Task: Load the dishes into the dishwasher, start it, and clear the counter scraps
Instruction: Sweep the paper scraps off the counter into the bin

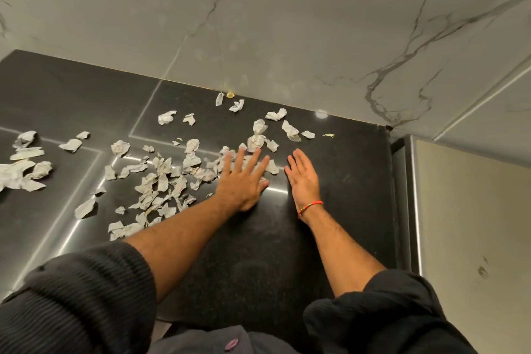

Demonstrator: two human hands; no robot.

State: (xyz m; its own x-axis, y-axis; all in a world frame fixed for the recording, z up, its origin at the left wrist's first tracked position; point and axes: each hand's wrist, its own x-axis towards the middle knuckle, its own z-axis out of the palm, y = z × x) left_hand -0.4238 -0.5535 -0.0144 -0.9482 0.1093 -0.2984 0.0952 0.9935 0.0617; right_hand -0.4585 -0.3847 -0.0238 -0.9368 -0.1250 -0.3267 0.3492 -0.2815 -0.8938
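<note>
Paper scraps [161,178], white, torn and crumpled, lie scattered across the black stone counter [258,253] from its left edge to near the marble wall [287,23]. Left hand [244,181] lies flat, fingers spread, on some scraps, grasping nothing. Right hand [303,175], wearing a red thread bracelet [310,206], stands edge-on beside them, released.

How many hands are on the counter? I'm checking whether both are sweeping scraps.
2: the left hand lies flat at the edge of the paper scraps; the right hand is beside it on bare counter.
</note>
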